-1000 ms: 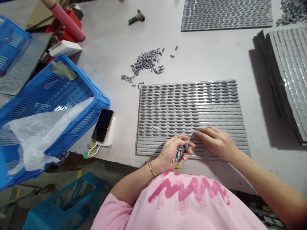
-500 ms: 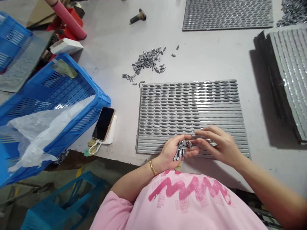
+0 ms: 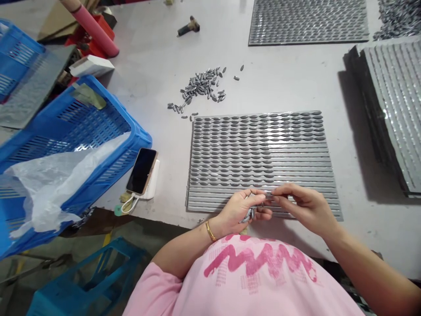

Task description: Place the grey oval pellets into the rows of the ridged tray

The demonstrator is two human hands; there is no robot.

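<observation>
A pale table (image 3: 148,66). Near its front edge lies a ribbed grey board (image 3: 301,162), its far rows filled with leaf-shaped pieces (image 3: 230,145). Past the board's far left corner sits a loose pile (image 3: 200,83) of them. Over the board's near edge, the right hand (image 3: 309,206) has thumb and forefinger at the left fingertips, grip unclear; the left hand (image 3: 235,208) curls around a handful (image 3: 249,215).
</observation>
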